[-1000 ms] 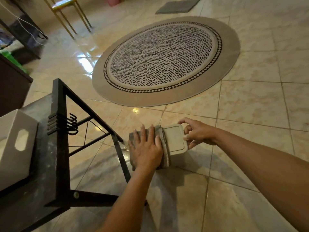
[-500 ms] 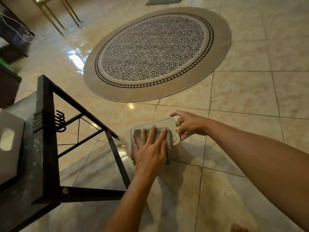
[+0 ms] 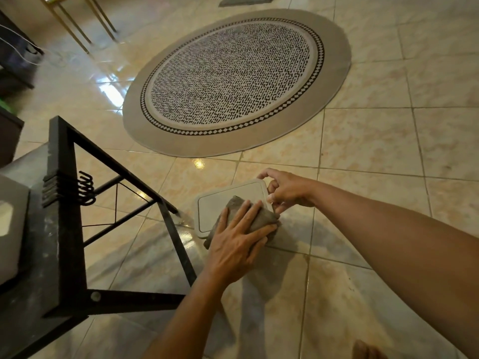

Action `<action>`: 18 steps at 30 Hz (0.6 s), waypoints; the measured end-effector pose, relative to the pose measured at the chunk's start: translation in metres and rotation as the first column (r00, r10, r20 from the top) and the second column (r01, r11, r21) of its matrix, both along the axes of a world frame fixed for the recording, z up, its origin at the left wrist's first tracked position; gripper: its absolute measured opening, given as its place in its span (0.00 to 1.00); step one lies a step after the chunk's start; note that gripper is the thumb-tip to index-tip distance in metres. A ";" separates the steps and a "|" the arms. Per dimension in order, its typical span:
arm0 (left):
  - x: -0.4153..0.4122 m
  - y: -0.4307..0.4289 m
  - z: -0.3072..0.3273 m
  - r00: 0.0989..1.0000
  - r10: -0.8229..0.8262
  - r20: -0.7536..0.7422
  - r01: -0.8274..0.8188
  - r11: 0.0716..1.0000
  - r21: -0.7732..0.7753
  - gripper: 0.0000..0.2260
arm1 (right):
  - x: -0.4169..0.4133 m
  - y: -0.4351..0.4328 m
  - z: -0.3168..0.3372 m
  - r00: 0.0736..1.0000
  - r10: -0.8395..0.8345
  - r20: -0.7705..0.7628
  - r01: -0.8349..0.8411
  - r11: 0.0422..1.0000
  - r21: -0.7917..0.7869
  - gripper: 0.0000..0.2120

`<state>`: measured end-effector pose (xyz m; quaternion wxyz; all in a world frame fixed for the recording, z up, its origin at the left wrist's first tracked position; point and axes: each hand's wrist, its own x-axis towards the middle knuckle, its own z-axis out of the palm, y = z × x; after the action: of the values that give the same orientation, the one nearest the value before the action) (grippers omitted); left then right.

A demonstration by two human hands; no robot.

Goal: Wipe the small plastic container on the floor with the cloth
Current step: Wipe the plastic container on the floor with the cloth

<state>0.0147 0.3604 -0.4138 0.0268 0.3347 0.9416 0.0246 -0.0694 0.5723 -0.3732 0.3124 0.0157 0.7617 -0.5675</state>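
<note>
A small white plastic container (image 3: 220,200) with a lid lies flat on the tiled floor. A grey cloth (image 3: 261,218) covers its near right part. My left hand (image 3: 238,237) presses flat on the cloth, fingers spread, pointing toward the container's right side. At the far right corner of the container, my right hand (image 3: 287,190) pinches the rim with thumb and fingers. The container's near right edge is hidden under the cloth and my hand.
A black metal frame table (image 3: 64,229) stands close on the left, its leg (image 3: 178,244) just beside the container. A white box (image 3: 10,224) sits on it. A round patterned rug (image 3: 233,81) lies beyond. Chair legs (image 3: 85,24) stand far left. A toe (image 3: 365,351) shows at the bottom.
My left hand has slid the cloth from the container's left side across the lid to its right side. My right hand has kept its hold on the far right corner.
</note>
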 end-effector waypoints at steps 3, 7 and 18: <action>0.005 -0.014 -0.006 0.998 0.063 -0.021 -0.062 0.997 0.046 0.20 | -0.001 0.002 -0.002 1.000 -0.009 0.002 0.009 1.000 -0.015 0.27; 0.008 -0.023 -0.005 0.996 0.092 0.013 -0.093 0.983 0.155 0.20 | -0.003 0.002 -0.004 1.000 -0.005 0.000 0.005 1.000 -0.024 0.28; -0.002 -0.025 -0.003 0.953 0.298 0.053 -0.302 0.948 0.096 0.24 | -0.003 0.003 -0.005 1.000 -0.006 0.010 0.007 0.999 -0.037 0.28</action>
<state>0.0130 0.3355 -0.4169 0.0232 0.1880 0.9784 0.0832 -0.0722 0.5754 -0.3783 0.3145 0.0151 0.7493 -0.5826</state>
